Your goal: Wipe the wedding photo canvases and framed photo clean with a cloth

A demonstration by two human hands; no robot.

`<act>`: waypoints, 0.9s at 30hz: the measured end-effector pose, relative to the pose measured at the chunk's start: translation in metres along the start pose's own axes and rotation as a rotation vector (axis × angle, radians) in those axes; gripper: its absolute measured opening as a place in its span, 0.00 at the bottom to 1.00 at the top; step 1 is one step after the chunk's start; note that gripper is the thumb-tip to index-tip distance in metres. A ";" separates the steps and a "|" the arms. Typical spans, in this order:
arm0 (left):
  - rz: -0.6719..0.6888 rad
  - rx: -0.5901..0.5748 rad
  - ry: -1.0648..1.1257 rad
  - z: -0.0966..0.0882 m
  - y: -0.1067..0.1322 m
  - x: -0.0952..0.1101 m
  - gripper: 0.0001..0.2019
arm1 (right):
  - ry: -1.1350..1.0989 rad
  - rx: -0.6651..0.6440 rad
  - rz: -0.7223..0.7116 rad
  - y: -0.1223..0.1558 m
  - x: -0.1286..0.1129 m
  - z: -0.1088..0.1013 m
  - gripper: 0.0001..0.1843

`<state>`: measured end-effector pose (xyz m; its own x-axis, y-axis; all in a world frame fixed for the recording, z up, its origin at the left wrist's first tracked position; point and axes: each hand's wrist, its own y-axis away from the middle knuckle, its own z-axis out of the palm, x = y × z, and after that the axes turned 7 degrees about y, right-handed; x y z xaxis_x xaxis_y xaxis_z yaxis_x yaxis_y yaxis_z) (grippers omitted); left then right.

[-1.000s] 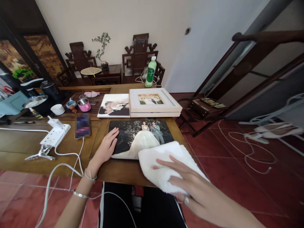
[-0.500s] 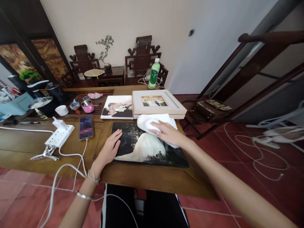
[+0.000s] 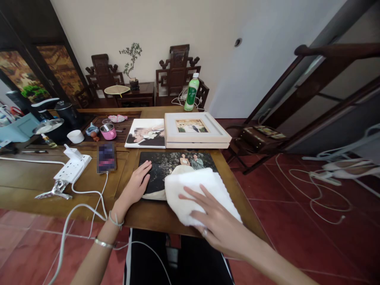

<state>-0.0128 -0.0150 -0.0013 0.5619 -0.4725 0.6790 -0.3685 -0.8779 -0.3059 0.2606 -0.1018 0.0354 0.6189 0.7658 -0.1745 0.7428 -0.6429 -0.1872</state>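
A dark glossy wedding photo panel [image 3: 154, 168] lies flat near the table's front edge, two people and a long pale gown printed on it. My left hand [image 3: 138, 182] rests flat on its left edge, fingers stretched out. Over the panel's lower right part is a white towel [image 3: 184, 190], hiding that corner and much of the gown. My right hand [image 3: 210, 217] has hold of the towel, its fingers spread across the top and pressing it down.
Behind the panel are a photo album [image 3: 145, 134] and a boxed picture frame [image 3: 194, 136]. A green bottle [image 3: 192, 93] stands at the far edge. To the left are a phone [image 3: 107, 158], a white power strip [image 3: 71, 168], cables and a pink cup [image 3: 108, 132].
My right hand has drawn the towel from the panel's upper edge down toward me, uncovering the two printed people. The left hand stays on the panel's left edge.
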 end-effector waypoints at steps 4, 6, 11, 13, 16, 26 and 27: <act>-0.001 -0.003 -0.005 0.000 0.000 0.000 0.20 | -0.065 -0.041 -0.021 0.006 -0.011 -0.009 0.18; -0.005 -0.002 -0.003 0.000 0.001 0.000 0.20 | -0.084 -0.053 -0.001 -0.001 -0.005 -0.013 0.17; -0.006 -0.005 0.006 0.001 0.002 0.000 0.21 | -0.034 -0.026 0.068 -0.041 0.029 -0.017 0.16; -0.005 -0.009 0.001 0.001 0.002 -0.001 0.21 | -0.011 -0.021 0.088 -0.061 0.043 -0.017 0.15; -0.011 -0.021 -0.019 0.001 0.001 -0.001 0.22 | 0.003 0.001 0.129 -0.088 0.062 -0.014 0.14; -0.006 -0.038 -0.031 -0.001 0.001 0.000 0.22 | 0.072 0.052 0.189 -0.094 0.044 0.016 0.19; -0.001 -0.034 -0.028 -0.001 0.001 0.000 0.22 | 0.075 0.043 0.172 -0.087 0.036 0.015 0.19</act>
<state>-0.0136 -0.0154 -0.0013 0.5831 -0.4738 0.6600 -0.3921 -0.8756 -0.2821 0.2145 -0.0183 0.0306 0.7540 0.6427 -0.1356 0.6139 -0.7629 -0.2025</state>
